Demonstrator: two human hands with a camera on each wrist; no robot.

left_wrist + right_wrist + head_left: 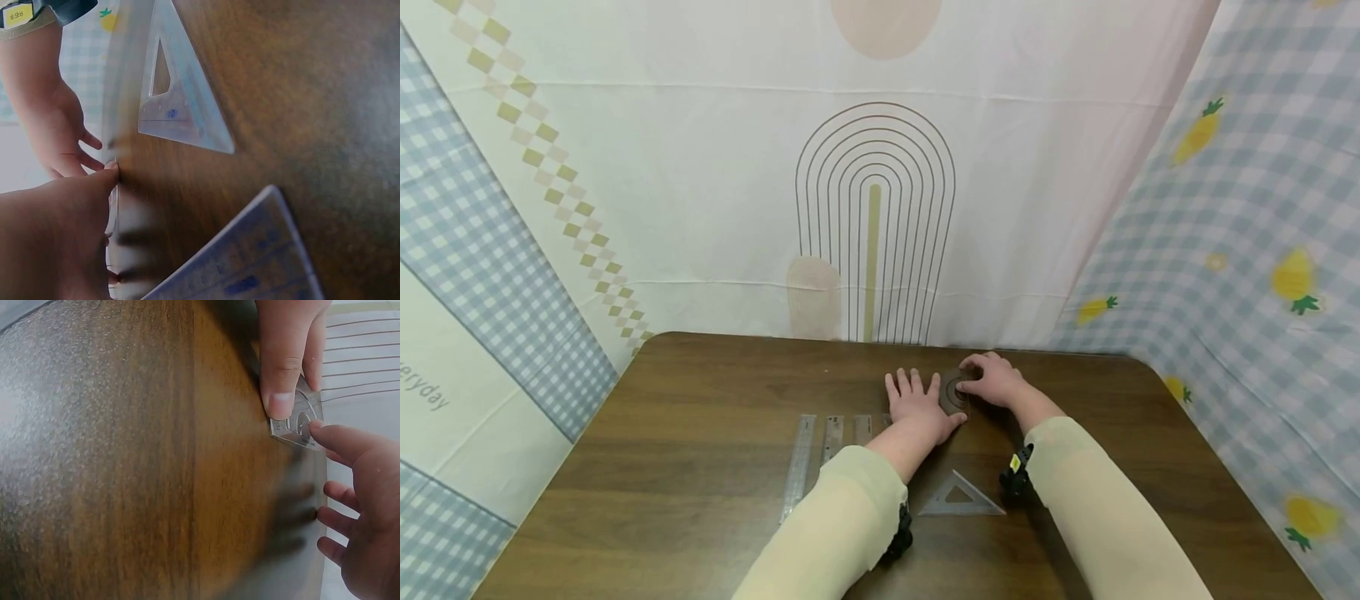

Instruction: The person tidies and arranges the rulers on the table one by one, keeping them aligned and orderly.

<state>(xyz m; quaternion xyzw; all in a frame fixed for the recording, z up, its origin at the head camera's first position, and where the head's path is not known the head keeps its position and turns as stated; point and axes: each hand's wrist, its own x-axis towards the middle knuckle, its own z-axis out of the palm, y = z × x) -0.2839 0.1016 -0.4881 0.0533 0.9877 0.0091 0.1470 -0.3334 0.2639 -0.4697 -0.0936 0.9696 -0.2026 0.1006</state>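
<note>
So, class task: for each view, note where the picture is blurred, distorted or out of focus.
Head view: sharp in the middle, but the table edges and curtains bow outward, wide-angle distortion. Left wrist view: the left hand is a dark close blur; the triangle set square is soft. Right wrist view: the right hand is fairly clear; the tabletop is smeared.

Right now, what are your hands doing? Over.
Both hands on the clear protractor: right hand pinching it, left hand flat beside. Rulers, set square nearby, clear of it.
</note>
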